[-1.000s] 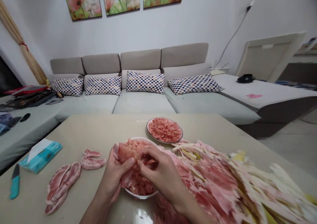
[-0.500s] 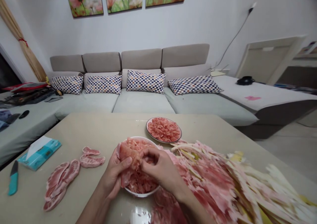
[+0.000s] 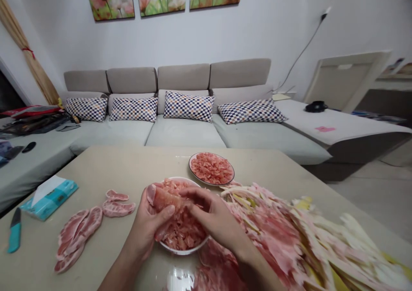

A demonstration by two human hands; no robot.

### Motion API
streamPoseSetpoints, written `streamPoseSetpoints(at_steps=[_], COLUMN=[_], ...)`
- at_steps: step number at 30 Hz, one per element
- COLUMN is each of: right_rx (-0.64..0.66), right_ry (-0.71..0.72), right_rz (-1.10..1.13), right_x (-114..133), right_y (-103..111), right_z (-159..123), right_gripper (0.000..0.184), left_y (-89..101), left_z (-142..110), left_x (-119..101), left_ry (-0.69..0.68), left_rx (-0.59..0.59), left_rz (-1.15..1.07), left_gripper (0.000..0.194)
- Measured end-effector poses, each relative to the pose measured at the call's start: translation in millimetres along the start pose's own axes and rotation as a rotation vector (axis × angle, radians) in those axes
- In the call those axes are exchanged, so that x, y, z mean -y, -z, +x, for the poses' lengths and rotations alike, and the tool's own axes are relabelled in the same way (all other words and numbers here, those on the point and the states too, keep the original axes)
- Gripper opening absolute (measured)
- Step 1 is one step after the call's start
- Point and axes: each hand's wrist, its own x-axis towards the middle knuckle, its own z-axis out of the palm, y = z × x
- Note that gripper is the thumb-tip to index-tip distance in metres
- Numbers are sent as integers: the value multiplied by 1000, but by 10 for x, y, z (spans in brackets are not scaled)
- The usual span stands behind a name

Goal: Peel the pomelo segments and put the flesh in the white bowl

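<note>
My left hand (image 3: 149,222) is closed round a partly peeled pink pomelo segment (image 3: 167,199), its thumb lying along the near side. My right hand (image 3: 212,216) has its fingers closed at the segment's right end; the fingertips are partly hidden. Both hands are over a white bowl (image 3: 185,252) filled with loose pomelo pulp (image 3: 183,235). Beyond it, a dark-rimmed plate (image 3: 232,177) bears more pulp pieces. Several unpeeled pomelo segments (image 3: 79,235) lie on the table to the left of my left hand.
Pomelo peel and membranes (image 3: 280,239) heap up on the table's right side. At the left are a teal-handled knife (image 3: 14,233) and a blue tissue pack (image 3: 49,200). Behind the table (image 3: 138,162) runs a sofa (image 3: 186,133) with checked cushions (image 3: 188,106).
My right hand has shifted slightly, its fingers now stretched further over the segment's right end. The left hand still holds the segment over the bowl. The view has moved a little.
</note>
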Motion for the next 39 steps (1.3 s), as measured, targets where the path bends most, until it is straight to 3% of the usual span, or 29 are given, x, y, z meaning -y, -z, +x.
streamPoseSetpoints(at_steps=[9, 20, 28, 34, 39], right_rx=[-48, -56, -19, -117, -136], right_ry=[62, -95, 114, 237, 272], right_rz=[4, 396, -71, -89, -32], right_x=[-51, -190, -27, 38, 65], right_y=[-42, -37, -16, -142, -177], right_z=[7, 50, -36, -84, -85], right_gripper=[13, 33, 22, 27, 9], left_y=[7, 135, 129, 74, 94], left_z=[2, 78, 70, 27, 20], left_x=[32, -18, -15, 21, 52], left_ry=[-14, -13, -8, -97, -113], left_rx=[36, -54, 11, -24, 19], left_rz=[55, -76, -75, 44, 67], left_gripper=[57, 60, 55, 64, 65])
